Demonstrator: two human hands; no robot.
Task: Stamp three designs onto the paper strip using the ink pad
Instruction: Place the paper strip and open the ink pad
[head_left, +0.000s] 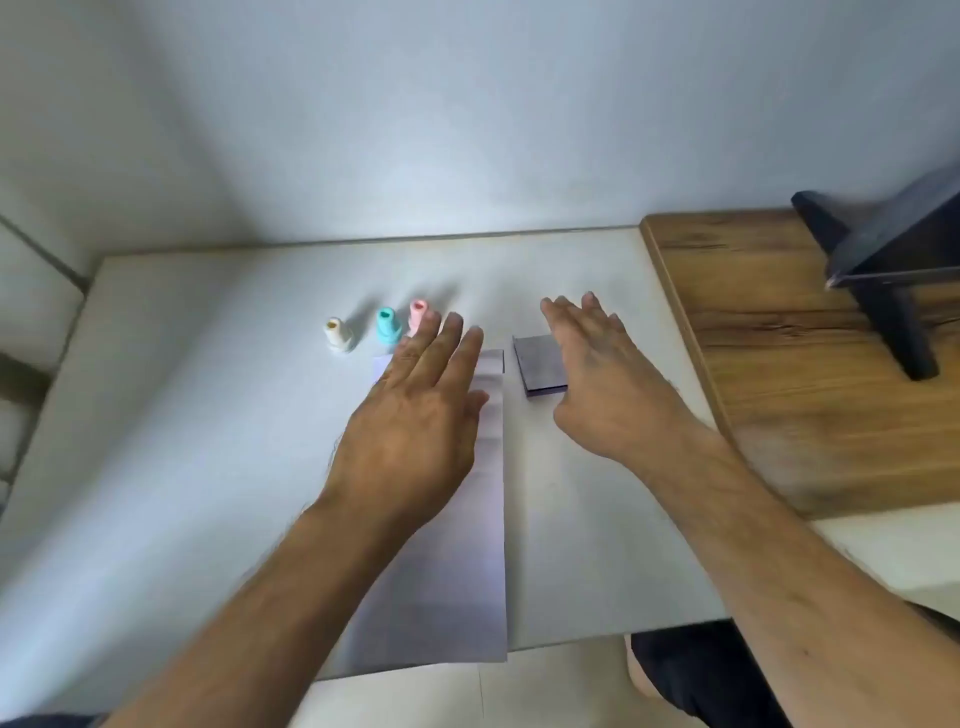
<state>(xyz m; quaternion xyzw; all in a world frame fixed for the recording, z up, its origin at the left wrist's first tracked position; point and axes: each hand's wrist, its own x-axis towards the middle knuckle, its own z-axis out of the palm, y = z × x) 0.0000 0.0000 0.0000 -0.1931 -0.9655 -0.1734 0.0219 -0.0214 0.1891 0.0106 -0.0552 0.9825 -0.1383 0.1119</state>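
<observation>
A long pale paper strip (457, 561) lies on the white table (182, 415), running from the front edge toward the back. Behind its far end stand three small stamps: a cream one (338, 335), a teal one (387, 326) and a pink one (417, 315), the pink partly hidden by my fingers. A dark square ink pad (537, 364) sits just right of the strip's far end. My left hand (415, 415) hovers flat and open over the strip's far part. My right hand (608, 374) is open, palm down, beside and partly over the ink pad.
A wooden board (810, 364) covers the table's right side, with a dark stand (893, 270) on it. A white wall rises behind the table. My knee in dark cloth (691, 675) shows below the front edge.
</observation>
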